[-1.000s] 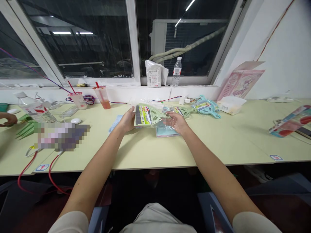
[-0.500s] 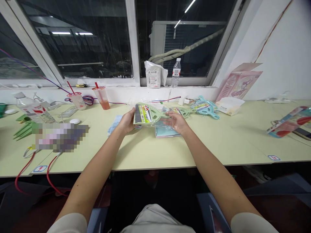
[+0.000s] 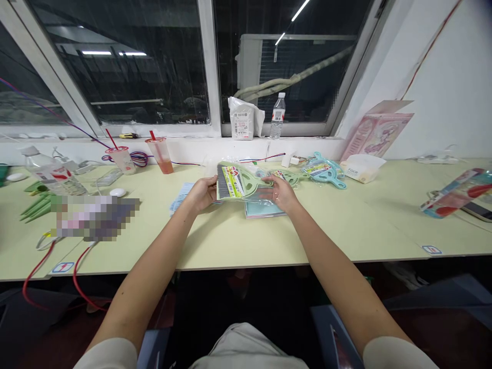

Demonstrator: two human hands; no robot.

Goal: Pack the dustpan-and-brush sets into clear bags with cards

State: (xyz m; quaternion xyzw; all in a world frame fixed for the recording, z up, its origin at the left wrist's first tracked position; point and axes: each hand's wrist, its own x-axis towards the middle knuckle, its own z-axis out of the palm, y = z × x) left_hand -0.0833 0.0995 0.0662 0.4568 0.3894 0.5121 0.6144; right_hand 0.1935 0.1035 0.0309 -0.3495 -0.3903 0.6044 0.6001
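A pale green dustpan and brush set [image 3: 249, 183] in a clear plastic wrapper is held up just above the table, its grey bristles towards the left. My left hand [image 3: 203, 195] pinches the bristle end at its left edge. The handle end on the right is in my right hand [image 3: 283, 192], with the thumb on top and some fingers behind the plastic. Beneath the set lies a light blue flat packet [image 3: 265, 210], partly hidden. Blue-and-white striped cloth [image 3: 180, 197] lies by my left hand. Behind my right hand rest another green set [image 3: 294, 177] and a blue one [image 3: 326, 171].
Two cups with red straws [image 3: 160, 156] and a large bottle [image 3: 54, 171] stand on the left. A water bottle [image 3: 278, 117] is on the sill. A tissue pack [image 3: 362, 169] and a pink box [image 3: 378, 130] are at the back right. Red cables [image 3: 77, 271] hang over the front edge.
The dustpan and brush set has shifted slightly to the right and turned a little. More of its bristle end shows beside my left fingers. My right hand stays at the handle.
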